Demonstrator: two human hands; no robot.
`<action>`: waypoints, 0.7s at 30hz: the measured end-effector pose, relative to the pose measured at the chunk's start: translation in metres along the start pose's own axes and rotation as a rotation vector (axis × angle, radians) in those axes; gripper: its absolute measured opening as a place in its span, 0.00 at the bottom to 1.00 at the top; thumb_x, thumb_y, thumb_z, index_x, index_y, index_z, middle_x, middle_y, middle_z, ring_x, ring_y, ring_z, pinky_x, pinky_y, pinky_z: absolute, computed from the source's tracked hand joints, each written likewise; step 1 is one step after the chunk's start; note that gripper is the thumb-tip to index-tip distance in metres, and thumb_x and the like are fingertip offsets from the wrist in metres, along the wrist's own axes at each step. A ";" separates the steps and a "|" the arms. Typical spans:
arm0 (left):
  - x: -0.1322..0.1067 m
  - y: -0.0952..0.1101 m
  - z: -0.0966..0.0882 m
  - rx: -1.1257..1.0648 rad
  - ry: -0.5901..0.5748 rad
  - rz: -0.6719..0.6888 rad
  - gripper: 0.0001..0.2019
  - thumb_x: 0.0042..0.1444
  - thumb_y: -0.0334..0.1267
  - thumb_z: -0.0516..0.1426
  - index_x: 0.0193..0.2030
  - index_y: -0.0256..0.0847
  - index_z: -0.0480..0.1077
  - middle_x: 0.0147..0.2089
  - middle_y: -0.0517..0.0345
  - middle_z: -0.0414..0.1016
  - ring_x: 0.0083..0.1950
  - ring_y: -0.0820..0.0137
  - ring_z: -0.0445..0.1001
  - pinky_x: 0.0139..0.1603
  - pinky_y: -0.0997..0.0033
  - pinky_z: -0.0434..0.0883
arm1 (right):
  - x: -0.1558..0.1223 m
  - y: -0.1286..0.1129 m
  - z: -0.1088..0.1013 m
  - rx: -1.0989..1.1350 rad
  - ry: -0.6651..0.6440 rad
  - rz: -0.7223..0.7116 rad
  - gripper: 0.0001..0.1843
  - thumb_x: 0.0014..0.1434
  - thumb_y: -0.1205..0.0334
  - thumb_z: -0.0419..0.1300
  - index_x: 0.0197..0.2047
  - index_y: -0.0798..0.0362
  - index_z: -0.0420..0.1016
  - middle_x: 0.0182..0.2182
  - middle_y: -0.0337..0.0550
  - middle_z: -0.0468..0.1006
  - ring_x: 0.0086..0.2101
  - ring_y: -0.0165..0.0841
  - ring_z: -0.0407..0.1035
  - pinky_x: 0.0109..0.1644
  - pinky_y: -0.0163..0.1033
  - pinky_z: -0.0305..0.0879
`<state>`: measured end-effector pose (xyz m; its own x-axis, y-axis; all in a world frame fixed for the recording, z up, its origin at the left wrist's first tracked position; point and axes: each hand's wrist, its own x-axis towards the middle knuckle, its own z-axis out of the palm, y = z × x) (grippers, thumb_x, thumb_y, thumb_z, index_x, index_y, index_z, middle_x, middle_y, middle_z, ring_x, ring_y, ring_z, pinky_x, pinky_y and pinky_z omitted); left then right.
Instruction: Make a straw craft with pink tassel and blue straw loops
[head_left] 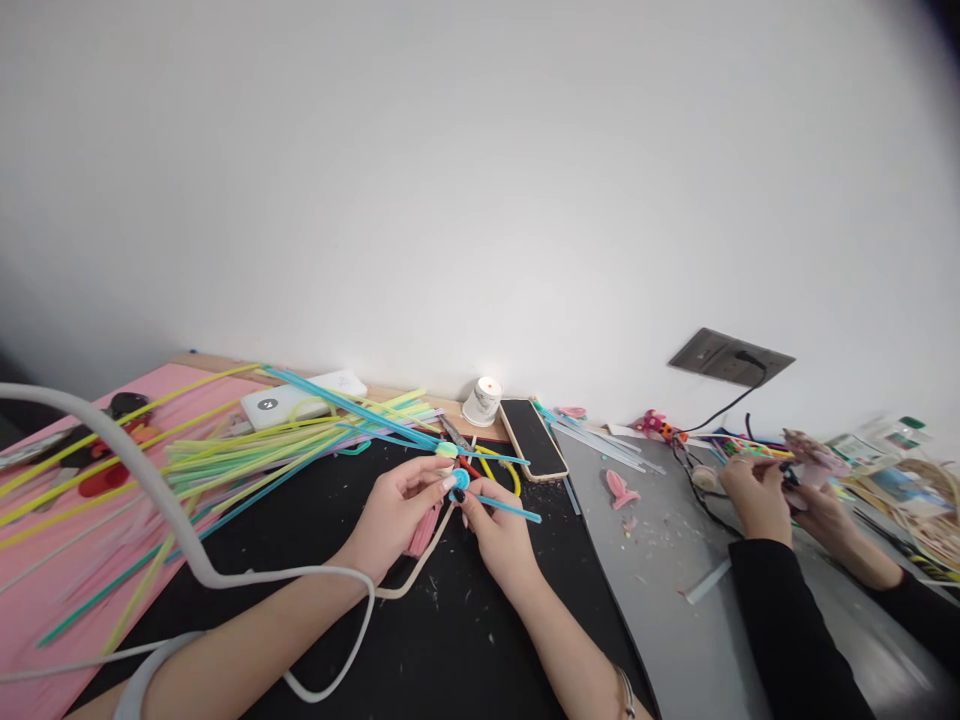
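Near the middle of the black mat [420, 650], my left hand [394, 512] and my right hand [501, 540] meet with fingers pinched. Between their fingertips is a small coiled blue pipe cleaner [460, 482]. One straight blue end [517, 510] sticks out to the right past my right hand. Just above my left fingertips sits a small pale yellow-green piece [447, 451], beside long blue pipe cleaners [375, 410]. Under my left hand a pink ribbed object [424, 530] shows in part. A beige strand [427, 560] runs below my hands.
Many pipe cleaners [247, 445] lie at left over pink sheeting. A white cable [169, 490] loops across my left forearm. Behind stand pliers [454, 430], a paper cup [482, 400] and a phone [534, 438]. At right, another person's hands [761, 500] work.
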<state>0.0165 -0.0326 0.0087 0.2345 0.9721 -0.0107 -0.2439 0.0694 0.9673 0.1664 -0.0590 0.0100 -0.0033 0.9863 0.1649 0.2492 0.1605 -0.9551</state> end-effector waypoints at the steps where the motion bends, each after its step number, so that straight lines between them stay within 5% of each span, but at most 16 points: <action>1: 0.000 0.000 -0.001 0.015 -0.008 0.010 0.17 0.49 0.42 0.63 0.45 0.36 0.74 0.31 0.57 0.77 0.38 0.66 0.76 0.45 0.67 0.71 | 0.000 0.000 -0.001 -0.007 0.002 -0.001 0.16 0.59 0.55 0.57 0.22 0.52 0.65 0.17 0.33 0.62 0.21 0.28 0.55 0.26 0.33 0.51; 21: 0.005 -0.001 -0.005 0.148 -0.105 0.074 0.15 0.52 0.40 0.60 0.45 0.37 0.75 0.32 0.57 0.74 0.37 0.67 0.74 0.45 0.67 0.72 | -0.001 0.002 -0.007 -0.138 -0.002 -0.048 0.12 0.58 0.61 0.56 0.24 0.53 0.68 0.19 0.35 0.65 0.24 0.29 0.59 0.29 0.33 0.55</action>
<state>0.0135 -0.0262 0.0060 0.3200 0.9439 0.0812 -0.1247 -0.0430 0.9913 0.1733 -0.0602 0.0098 -0.0205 0.9776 0.2093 0.3794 0.2013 -0.9031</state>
